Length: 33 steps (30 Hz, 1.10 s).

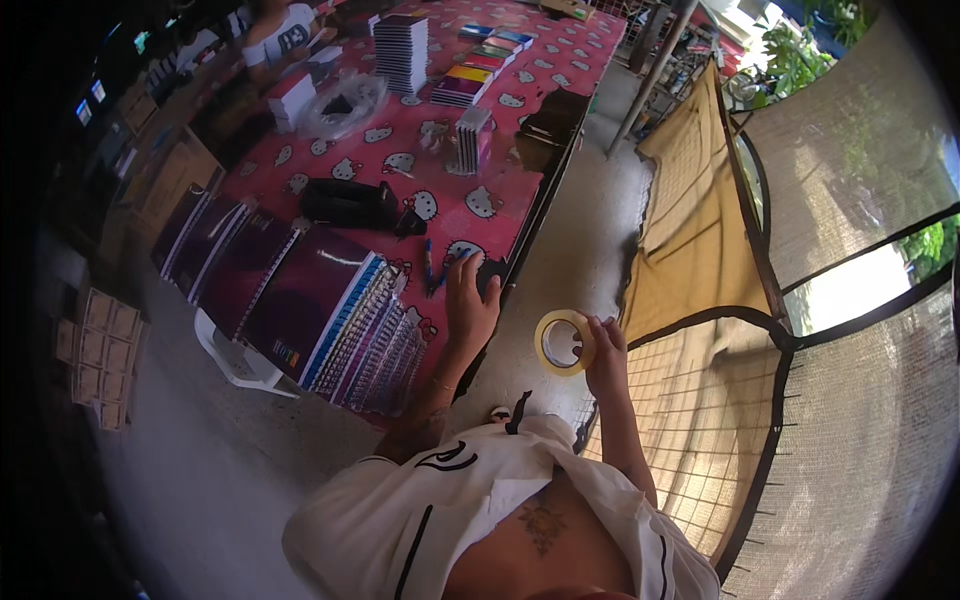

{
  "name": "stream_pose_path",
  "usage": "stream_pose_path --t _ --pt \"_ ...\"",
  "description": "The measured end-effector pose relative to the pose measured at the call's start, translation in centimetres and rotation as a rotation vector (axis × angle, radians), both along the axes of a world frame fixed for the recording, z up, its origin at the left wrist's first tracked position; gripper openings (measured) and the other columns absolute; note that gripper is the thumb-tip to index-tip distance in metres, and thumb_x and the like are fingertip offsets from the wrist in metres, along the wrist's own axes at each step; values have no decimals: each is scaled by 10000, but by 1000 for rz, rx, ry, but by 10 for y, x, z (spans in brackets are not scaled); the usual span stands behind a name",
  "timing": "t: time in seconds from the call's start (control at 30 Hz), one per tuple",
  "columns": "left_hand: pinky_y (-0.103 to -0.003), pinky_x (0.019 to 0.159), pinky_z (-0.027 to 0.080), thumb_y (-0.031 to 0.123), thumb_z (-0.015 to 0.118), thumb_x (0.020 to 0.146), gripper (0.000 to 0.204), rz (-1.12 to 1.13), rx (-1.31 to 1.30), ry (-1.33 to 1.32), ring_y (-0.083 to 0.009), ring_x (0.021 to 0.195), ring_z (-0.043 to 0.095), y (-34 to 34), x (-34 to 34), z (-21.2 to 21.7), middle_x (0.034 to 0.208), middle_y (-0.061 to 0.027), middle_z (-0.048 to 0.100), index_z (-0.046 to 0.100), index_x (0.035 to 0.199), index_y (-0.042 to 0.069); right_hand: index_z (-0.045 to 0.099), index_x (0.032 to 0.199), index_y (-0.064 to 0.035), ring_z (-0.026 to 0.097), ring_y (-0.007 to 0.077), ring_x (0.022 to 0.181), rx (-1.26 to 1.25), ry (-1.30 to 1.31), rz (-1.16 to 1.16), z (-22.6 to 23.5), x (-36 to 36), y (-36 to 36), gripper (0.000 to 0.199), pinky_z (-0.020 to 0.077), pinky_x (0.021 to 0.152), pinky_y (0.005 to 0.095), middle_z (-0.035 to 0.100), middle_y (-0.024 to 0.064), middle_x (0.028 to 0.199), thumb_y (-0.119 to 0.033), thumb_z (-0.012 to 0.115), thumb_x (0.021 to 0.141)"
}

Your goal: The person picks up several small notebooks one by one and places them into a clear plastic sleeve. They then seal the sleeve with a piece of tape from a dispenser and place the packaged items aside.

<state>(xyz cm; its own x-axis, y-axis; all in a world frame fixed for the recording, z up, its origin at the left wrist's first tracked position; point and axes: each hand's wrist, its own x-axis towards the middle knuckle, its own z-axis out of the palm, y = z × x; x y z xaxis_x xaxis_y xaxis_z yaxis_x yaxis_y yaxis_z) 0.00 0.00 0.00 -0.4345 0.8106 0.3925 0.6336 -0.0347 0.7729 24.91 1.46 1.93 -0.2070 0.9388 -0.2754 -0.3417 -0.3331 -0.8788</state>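
Note:
My right hand (pixel 606 358) grips a roll of yellowish tape (pixel 549 343) by its right side, held out over the floor beside the table. At the table's edge, my left hand (pixel 468 306) is raised with thumb and fingers apart. A small dark object (pixel 492 271) lies just beyond its fingers; I cannot make out its kind. Close to the fingertips is a blue pen (pixel 429 262) on the pink patterned tablecloth (pixel 483 202). Left of that hand lie several spiral-bound notebooks (pixel 310 292) with dark purple covers, overlapping in rows.
Behind the notebooks is a black pouch (pixel 350 205). Farther back stand a tall notebook stack (pixel 400 55), a small stack (pixel 473 140) and colourful booklets (pixel 475 78). Another person (pixel 283 38) is at the far left. A mesh-covered frame (pixel 690 230) borders the walkway on the right.

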Motion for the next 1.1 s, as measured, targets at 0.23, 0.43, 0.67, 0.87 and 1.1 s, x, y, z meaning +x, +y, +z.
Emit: stream_pose_path --t 0.23,0.43,0.67,0.87,1.1 --pt "-489 1020 421 190 710 877 587 627 -49 269 -411 1225 485 101 -49 0 1306 -250 477 456 1370 -2 589 1167 -57 625 133 825 -106 182 326 1 -60 173 203 502 637 290 674 67 1097 -184 551 1013" --pt "-499 960 452 208 763 812 570 868 -458 440 -403 1137 537 150 -100 -20 1242 -243 532 531 1296 16 578 1141 -52 622 148 794 -281 215 606 -12 -102 280 185 498 634 296 667 66 983 -183 536 1017" --pt "-476 919 444 151 762 769 554 805 -303 308 -399 1036 541 156 -71 -18 1157 -201 573 548 1264 23 555 1148 -45 649 181 850 -465 313 788 -74 -165 344 217 540 761 324 644 67 952 -210 516 1013" --pt "-485 933 438 90 700 807 513 595 -204 56 -424 1120 500 199 29 -3 1173 -207 525 551 1297 76 577 1133 -78 635 181 977 -556 347 913 -81 -172 343 224 517 875 326 640 49 1055 -244 562 984" --pt "-488 900 439 160 701 848 434 796 -66 262 -394 1079 501 223 53 -20 1209 -189 498 572 1254 77 528 1206 -97 615 165 1043 -365 239 948 -77 -184 339 238 515 877 313 611 50 1129 -245 560 1022"
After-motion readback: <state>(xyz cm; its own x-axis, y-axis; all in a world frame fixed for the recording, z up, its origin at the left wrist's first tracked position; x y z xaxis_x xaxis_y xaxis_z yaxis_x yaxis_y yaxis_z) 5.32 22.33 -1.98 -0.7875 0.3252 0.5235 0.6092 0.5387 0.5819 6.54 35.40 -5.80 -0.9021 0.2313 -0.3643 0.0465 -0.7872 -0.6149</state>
